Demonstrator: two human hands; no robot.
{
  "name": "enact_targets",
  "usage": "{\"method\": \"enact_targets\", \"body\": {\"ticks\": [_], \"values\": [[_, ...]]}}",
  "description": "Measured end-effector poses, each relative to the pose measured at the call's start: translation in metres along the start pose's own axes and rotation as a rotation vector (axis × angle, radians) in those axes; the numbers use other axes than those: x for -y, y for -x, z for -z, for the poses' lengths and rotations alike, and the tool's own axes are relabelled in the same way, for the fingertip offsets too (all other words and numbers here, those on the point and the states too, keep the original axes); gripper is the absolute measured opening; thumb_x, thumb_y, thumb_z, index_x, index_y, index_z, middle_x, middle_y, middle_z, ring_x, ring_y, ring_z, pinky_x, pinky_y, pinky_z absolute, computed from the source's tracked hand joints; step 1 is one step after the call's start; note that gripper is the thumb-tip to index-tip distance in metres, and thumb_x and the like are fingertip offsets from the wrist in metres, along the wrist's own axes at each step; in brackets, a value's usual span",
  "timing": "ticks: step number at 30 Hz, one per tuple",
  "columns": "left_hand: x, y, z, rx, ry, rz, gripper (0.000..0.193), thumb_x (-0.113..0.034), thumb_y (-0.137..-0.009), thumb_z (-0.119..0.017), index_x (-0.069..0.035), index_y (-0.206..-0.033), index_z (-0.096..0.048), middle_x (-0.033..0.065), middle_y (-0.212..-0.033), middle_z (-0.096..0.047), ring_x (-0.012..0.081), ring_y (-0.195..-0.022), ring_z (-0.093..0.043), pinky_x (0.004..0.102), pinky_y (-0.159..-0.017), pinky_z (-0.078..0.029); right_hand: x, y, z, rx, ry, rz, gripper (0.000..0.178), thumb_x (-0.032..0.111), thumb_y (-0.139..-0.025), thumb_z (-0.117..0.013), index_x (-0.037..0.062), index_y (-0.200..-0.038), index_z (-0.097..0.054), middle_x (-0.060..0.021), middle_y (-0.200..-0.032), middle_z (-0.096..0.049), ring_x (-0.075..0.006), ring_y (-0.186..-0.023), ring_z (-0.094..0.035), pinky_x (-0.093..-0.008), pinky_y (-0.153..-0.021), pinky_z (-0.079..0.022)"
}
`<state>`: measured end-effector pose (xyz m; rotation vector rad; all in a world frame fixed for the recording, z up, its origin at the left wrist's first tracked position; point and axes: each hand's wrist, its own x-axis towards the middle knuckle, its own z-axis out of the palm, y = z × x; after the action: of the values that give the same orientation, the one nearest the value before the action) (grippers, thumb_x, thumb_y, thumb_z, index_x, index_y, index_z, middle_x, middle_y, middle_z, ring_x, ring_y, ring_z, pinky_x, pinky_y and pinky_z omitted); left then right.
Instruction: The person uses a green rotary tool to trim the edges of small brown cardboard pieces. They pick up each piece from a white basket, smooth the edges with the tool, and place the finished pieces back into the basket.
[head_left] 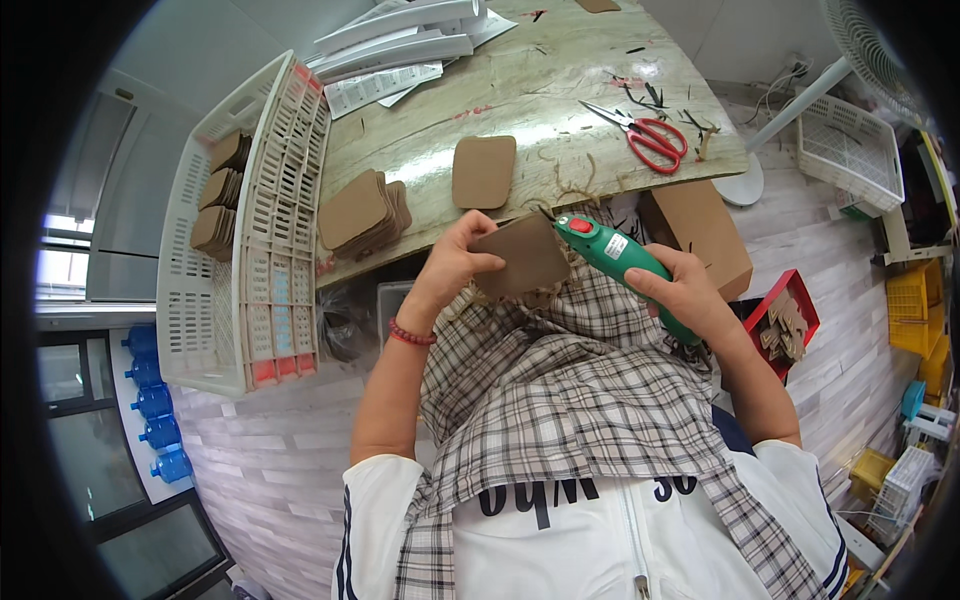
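My left hand [452, 265] pinches the left edge of a flat brown rounded-corner piece [528, 258], held just off the table's near edge above my checked apron. A green handheld power cutter [622, 258] with a red button is gripped in my right hand [688, 296]. Its dark tip meets the upper right corner of the piece; whether it touches I cannot tell. One similar brown piece [484, 172] lies flat on the table beyond. To its left is a fanned stack of brown pieces [358, 212]. Thin trimmed strips [570, 180] curl on the table near the tool's tip.
Red-handled scissors [652, 143] lie on the table [540, 95] at right, among dark scraps. Papers [400, 45] are piled at the back. At left stands a white plastic crate [245, 290] with brown pieces inside. A cardboard box [705, 235] and a red box [812, 300] of scraps sit right.
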<state>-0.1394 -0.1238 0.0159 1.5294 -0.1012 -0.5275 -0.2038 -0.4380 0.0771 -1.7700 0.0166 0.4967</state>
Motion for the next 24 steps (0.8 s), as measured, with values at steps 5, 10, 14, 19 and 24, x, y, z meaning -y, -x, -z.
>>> {"method": "enact_targets", "body": {"ticks": [5, 10, 14, 19, 24], "values": [[0.007, 0.003, 0.010, -0.179, 0.202, -0.129, 0.019, 0.001, -0.077, -0.073, -0.006, -0.092, -0.063, 0.0006, -0.085, -0.067, 0.0084, -0.076, -0.060, 0.0238, -0.071, -0.049, -0.003, -0.003, 0.002, 0.065, -0.022, -0.009, 0.034, 0.031, -0.089, -0.066, -0.0008, -0.100, -0.063, -0.0013, -0.074, -0.056, -0.0077, -0.058, -0.053, -0.0231, -0.052, -0.045], [0.005, 0.006, 0.014, -0.182, 0.361, -0.124, 0.015, -0.001, -0.079, -0.072, -0.003, -0.092, -0.067, 0.0045, -0.088, -0.070, 0.0112, -0.078, -0.064, 0.0265, -0.074, -0.052, 0.000, -0.003, 0.000, 0.122, -0.009, -0.032, 0.035, 0.032, -0.088, -0.067, -0.0013, -0.101, -0.063, -0.0015, -0.074, -0.056, -0.0079, -0.058, -0.053, -0.0238, -0.052, -0.045], [0.003, 0.006, 0.012, -0.156, 0.303, -0.092, 0.016, 0.000, -0.078, -0.072, -0.002, -0.093, -0.068, 0.0060, -0.088, -0.071, 0.0120, -0.076, -0.065, 0.0260, -0.073, -0.052, -0.003, -0.003, -0.001, 0.125, 0.025, -0.021, 0.039, 0.032, -0.087, -0.069, -0.0030, -0.103, -0.064, -0.0021, -0.071, -0.055, -0.0079, -0.056, -0.052, -0.0243, -0.051, -0.045], [0.003, 0.004, 0.003, -0.135, 0.225, -0.010, 0.016, 0.000, -0.076, -0.074, -0.002, -0.091, -0.069, 0.0051, -0.086, -0.070, 0.0104, -0.074, -0.065, 0.0246, -0.070, -0.052, -0.006, -0.002, -0.006, 0.118, 0.042, 0.000, 0.041, 0.033, -0.086, -0.070, -0.0027, -0.106, -0.064, -0.0025, -0.072, -0.056, -0.0076, -0.056, -0.052, -0.0241, -0.051, -0.045], [-0.001, 0.002, -0.011, -0.054, 0.174, 0.030, 0.017, 0.001, -0.075, -0.074, -0.001, -0.091, -0.069, 0.0043, -0.084, -0.070, 0.0099, -0.073, -0.064, 0.0239, -0.068, -0.052, -0.010, -0.003, -0.011, 0.103, 0.063, 0.007, 0.042, 0.032, -0.085, -0.071, -0.0019, -0.108, -0.063, -0.0030, -0.073, -0.057, -0.0075, -0.055, -0.053, -0.0242, -0.051, -0.045]]}}
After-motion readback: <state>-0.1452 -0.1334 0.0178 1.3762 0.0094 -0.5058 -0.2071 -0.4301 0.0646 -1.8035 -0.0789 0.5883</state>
